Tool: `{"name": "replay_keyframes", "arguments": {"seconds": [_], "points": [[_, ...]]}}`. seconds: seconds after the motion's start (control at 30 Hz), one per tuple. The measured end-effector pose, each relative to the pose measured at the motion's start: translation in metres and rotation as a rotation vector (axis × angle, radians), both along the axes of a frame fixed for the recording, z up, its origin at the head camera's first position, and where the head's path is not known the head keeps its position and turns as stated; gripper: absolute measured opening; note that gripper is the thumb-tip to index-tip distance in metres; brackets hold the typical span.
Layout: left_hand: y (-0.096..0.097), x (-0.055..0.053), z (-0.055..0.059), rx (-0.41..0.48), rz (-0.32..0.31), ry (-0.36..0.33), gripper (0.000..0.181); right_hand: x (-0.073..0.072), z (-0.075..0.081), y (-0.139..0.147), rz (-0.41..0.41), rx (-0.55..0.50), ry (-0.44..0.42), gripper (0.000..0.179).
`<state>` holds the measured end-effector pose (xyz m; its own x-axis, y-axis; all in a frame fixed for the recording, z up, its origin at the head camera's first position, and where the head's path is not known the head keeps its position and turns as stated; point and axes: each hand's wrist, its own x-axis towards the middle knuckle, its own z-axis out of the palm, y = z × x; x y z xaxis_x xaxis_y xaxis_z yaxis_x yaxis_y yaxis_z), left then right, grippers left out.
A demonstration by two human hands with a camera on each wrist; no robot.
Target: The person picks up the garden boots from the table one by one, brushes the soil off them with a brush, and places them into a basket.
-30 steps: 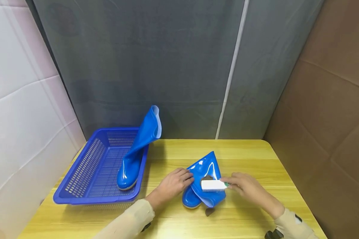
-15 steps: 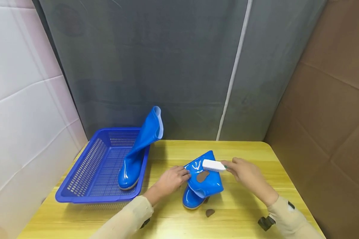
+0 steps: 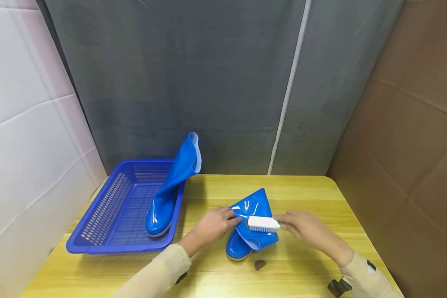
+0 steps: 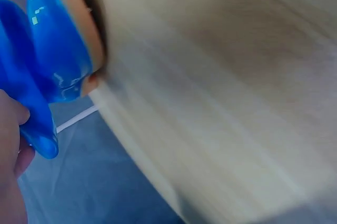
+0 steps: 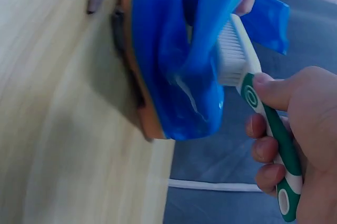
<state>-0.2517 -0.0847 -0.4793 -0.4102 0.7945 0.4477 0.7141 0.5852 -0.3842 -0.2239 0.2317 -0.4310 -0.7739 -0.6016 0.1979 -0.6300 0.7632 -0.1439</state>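
Observation:
A blue rubber boot (image 3: 254,203) stands on the wooden table, its shaft folded down over the foot. My left hand (image 3: 214,223) grips the shaft's left side; in the left wrist view the thumb lies on one face and a finger shows behind it. With my right hand (image 3: 309,229) I hold a white and green scrub brush (image 3: 262,222) by its handle. Its bristles (image 5: 231,58) press on the shaft in the right wrist view. Only a sliver of a brown patch shows at the brush head's left end; the rest is hidden.
At the left sits a blue plastic basket (image 3: 115,249), with a second blue boot (image 3: 171,184) leaning out over its right wall. A small brown piece (image 3: 260,265) lies on the table in front of the held boot. Grey cloth (image 3: 193,82) hangs behind the table (image 3: 301,194).
The brush moved up the boot shaft half a second ago, uncovering the brown patch, and is now back down over it. My left hand keeps its grip with little movement.

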Motion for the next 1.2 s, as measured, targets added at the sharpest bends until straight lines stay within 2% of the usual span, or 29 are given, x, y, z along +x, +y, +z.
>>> {"name": "replay_keyframes", "arguments": {"seconds": [0.07,0.17,0.27,0.33,0.53,0.67,0.8,0.9,1.0,1.1,1.2], "points": [[0.0,-0.001,0.005,0.026,0.009,0.009,0.027,-0.003,0.006,0.001,-0.036,-0.039,0.011,0.032],[0.001,-0.002,0.012,0.064,0.011,0.024,0.024,-0.011,0.014,-0.001,-0.096,-0.067,0.105,0.032],[0.002,-0.003,0.015,0.071,0.001,0.031,0.021,-0.019,0.015,-0.004,-0.122,-0.023,0.214,0.032],[0.002,-0.004,0.015,0.066,-0.005,0.03,0.019,-0.023,0.011,-0.007,-0.103,0.008,0.231,0.032],[0.0,-0.005,0.015,0.049,0.016,0.023,0.017,-0.015,0.0,-0.006,0.029,-0.004,0.145,0.031],[-0.003,-0.003,0.009,0.0,0.026,0.007,0.018,-0.005,-0.003,-0.005,0.086,-0.006,0.098,0.03],[-0.005,0.002,0.001,-0.006,0.019,-0.009,0.018,0.001,-0.006,-0.001,0.078,-0.033,0.015,0.029],[-0.006,0.002,0.002,0.015,0.014,-0.011,0.021,-0.002,0.0,-0.001,0.046,-0.067,-0.013,0.031],[-0.005,0.001,0.009,0.033,0.01,-0.01,0.023,-0.013,0.01,-0.005,0.005,-0.071,0.071,0.032],[-0.002,-0.001,0.016,0.035,0.009,0.0,0.021,-0.027,0.016,-0.011,-0.018,-0.025,0.2,0.033],[0.003,-0.002,0.02,0.021,0.008,-0.002,0.02,-0.038,0.015,-0.016,0.004,0.032,0.217,0.031]]}}
